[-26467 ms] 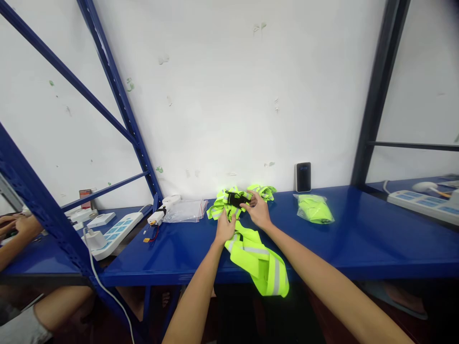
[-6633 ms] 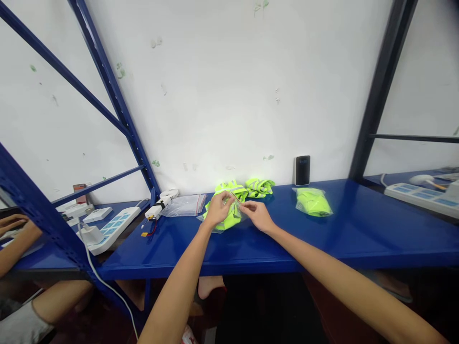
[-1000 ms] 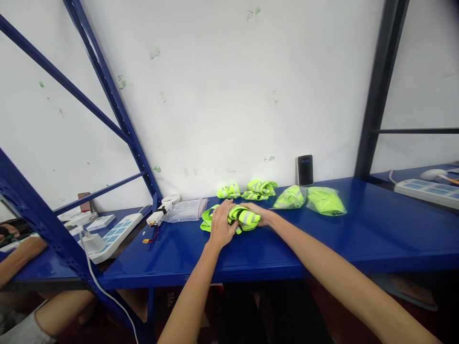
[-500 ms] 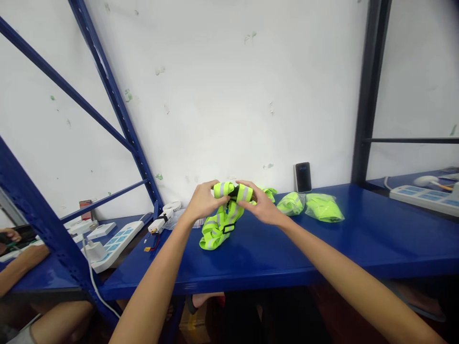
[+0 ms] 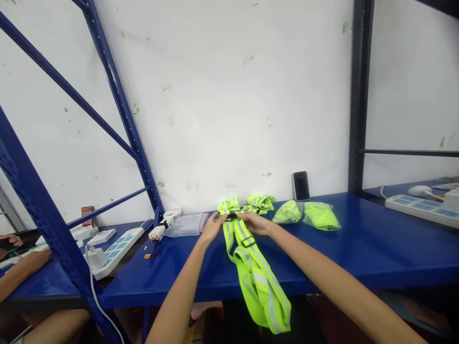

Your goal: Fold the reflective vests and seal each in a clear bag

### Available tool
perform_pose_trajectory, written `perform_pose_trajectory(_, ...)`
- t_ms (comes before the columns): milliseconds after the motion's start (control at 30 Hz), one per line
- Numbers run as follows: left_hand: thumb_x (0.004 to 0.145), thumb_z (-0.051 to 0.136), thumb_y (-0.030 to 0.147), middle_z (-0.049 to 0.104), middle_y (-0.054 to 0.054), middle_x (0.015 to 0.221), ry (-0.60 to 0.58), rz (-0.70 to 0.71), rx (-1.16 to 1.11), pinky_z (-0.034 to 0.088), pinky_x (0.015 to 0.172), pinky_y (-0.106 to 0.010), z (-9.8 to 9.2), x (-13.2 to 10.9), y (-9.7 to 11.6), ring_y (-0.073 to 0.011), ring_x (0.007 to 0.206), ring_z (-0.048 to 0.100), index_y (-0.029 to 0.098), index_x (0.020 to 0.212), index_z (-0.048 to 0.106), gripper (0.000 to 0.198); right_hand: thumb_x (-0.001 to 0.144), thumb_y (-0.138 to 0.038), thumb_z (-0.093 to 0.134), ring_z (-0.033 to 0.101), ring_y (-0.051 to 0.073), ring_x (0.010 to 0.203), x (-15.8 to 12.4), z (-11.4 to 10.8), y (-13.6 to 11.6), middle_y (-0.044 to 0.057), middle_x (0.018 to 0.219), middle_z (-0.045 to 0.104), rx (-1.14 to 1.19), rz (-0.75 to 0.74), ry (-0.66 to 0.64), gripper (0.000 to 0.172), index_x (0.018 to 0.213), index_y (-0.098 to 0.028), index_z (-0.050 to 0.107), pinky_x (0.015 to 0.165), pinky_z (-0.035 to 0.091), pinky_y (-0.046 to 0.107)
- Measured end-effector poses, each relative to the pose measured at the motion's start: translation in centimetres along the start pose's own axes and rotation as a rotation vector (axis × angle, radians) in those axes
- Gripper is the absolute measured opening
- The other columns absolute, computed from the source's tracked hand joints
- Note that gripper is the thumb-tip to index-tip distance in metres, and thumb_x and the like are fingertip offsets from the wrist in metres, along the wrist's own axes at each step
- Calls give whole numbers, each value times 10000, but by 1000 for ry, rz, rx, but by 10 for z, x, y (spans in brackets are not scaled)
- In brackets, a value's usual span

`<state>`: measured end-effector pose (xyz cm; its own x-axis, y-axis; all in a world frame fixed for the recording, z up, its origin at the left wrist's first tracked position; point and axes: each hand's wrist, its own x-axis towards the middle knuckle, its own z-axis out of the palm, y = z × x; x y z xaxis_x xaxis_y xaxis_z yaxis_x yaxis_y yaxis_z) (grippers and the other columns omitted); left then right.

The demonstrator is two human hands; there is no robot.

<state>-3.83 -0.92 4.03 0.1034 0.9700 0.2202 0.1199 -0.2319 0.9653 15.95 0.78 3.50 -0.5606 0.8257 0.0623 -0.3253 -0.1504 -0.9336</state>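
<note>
A neon-yellow reflective strap vest (image 5: 265, 286) with silver stripes lies on the blue table, its lower loops draping over the front edge. My left hand (image 5: 212, 228) pinches the left side of its black buckle (image 5: 231, 215). On the other side, my right hand (image 5: 256, 223) grips the buckle end, its fingers partly hidden behind the strap. A black slide adjuster (image 5: 248, 241) sits on the webbing just below. Behind the buckle lies more yellow strap (image 5: 261, 203), bunched up near the wall; I cannot tell whether it belongs to the same vest.
To the right are two bagged yellow bundles (image 5: 288, 212) and a dark-screened device (image 5: 300, 185). A clear zip bag (image 5: 188, 224) and small white fan (image 5: 174, 214) lie left. Beyond the blue rack post (image 5: 43, 205) are a power strip (image 5: 120, 248) and another person's arm (image 5: 27, 267).
Both hands have lowered, bringing the buckle down near the table's back. The vest's gathered loops now hang lengthwise over the front edge. The view has shifted slightly.
</note>
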Motion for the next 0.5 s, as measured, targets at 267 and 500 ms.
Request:
perform_pose_trajectory(267, 673, 546, 751, 589, -27, 560, 317, 3, 50, 439, 597, -278, 10, 5, -49, -208, 650, 584, 138, 642, 629, 620, 704, -359, 747, 658, 176, 676, 6, -10, 33, 52, 766, 705, -268, -61, 69, 268, 818, -136, 651, 634, 513, 274)
perform_pose_trajectory(500, 671, 571, 729, 540, -10, 518, 339, 21, 95, 357, 545, -253, 9, 2, -55, -176, 594, 515, 145, 561, 597, 595, 609, -131, 661, 657, 189, 705, 9, -15, 42, 0, 854, 709, -232, -118, 43, 599, 1193, -222, 561, 672, 500, 295)
